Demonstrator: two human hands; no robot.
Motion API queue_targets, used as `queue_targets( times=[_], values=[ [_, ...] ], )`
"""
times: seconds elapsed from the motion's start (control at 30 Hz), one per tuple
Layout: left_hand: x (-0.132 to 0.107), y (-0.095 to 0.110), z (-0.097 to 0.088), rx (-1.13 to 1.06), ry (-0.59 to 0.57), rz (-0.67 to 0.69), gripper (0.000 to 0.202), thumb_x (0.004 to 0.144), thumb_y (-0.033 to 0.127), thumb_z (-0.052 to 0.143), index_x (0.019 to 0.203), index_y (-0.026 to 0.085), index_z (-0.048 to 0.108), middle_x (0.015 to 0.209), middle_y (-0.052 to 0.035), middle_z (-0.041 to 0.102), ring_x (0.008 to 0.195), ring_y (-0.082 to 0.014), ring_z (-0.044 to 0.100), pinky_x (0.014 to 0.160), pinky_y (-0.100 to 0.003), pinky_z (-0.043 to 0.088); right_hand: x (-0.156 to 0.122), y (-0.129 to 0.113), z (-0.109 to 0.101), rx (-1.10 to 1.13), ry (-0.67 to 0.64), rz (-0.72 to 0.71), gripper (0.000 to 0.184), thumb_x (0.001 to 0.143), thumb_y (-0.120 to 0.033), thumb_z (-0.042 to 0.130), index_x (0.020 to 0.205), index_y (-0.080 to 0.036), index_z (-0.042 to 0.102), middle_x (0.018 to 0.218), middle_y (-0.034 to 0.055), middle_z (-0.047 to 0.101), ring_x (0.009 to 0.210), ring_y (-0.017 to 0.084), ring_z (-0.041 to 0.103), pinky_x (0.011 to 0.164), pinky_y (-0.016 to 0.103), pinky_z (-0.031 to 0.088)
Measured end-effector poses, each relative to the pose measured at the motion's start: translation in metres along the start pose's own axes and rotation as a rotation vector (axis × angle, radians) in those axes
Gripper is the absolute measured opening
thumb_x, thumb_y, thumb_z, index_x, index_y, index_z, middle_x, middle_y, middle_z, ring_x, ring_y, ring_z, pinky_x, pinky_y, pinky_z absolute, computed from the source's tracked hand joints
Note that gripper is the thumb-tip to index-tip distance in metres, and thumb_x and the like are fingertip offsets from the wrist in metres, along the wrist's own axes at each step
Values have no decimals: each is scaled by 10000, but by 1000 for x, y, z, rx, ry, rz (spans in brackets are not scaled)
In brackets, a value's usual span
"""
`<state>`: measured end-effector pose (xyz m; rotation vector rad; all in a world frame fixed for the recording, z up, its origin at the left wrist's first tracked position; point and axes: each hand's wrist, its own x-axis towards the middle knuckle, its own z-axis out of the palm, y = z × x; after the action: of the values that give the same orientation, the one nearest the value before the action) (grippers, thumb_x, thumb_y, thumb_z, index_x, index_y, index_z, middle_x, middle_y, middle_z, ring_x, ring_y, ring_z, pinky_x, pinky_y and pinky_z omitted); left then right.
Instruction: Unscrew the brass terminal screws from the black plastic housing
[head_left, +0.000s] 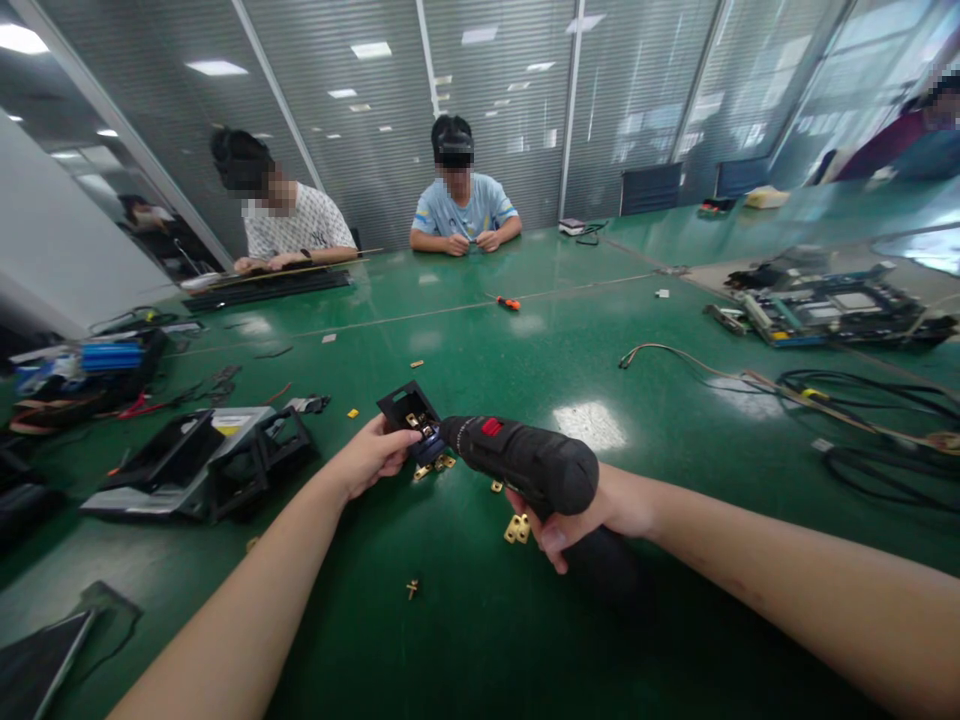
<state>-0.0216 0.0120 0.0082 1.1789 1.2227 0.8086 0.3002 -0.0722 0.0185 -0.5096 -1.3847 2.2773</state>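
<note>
Right hand wrapped round the drill by its grip, nose pointing left into the box. Box sits at the drill's nose, left hand pinching its near wall, thumb on the inner side, open face up. Brass bits inside; can't tell if the drill tip touches one. Loose brass pieces just below the drill's nose, a brass pair right under its body, crossed small screws nearer the wearer, left of the drill. All on the green table. Black frames well left of the drill, cables and a circuit board well right, orange screwdriver beyond it. Two people seated farther past the drill, across the table.
</note>
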Motion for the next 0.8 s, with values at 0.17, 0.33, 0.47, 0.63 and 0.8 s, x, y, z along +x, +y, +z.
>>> queue_targets(
  times=[0.17,0.33,0.47,0.63,0.8],
  values=[
    [-2,5,10,33,70,13,483,642,315,907,973,191,578,547,96,457,398,-42,336,392,-156,180,-2,-4,6,31,45,19,458,607,-198,951,933,-123,639,657,-3,713,541,140,698,514,228,598],
    [-2,7,21,125,191,20,526,593,420,948,939,164,646,555,75,485,386,-52,359,385,-179,178,-1,-3,4,23,39,11,458,617,-209,952,946,-117,647,642,-3,701,539,150,694,508,239,601],
    [-2,7,25,137,264,15,545,561,391,949,965,158,667,604,48,563,399,-63,403,397,-190,219,-1,-2,2,16,45,7,501,613,-205,954,1005,-120,653,681,-5,702,546,154,696,514,259,611],
    [-7,9,34,124,318,50,503,576,336,925,973,162,671,583,49,575,396,-73,393,400,-204,232,-1,-2,5,-11,72,2,506,604,-229,962,981,-117,645,657,-12,688,532,153,691,507,263,616],
    [-6,6,38,44,348,190,505,530,264,940,966,170,704,653,-11,682,573,-203,632,497,-276,450,-5,-5,9,-39,88,-14,481,632,-239,955,970,-122,633,681,4,712,541,139,696,520,245,610]
  ],
)
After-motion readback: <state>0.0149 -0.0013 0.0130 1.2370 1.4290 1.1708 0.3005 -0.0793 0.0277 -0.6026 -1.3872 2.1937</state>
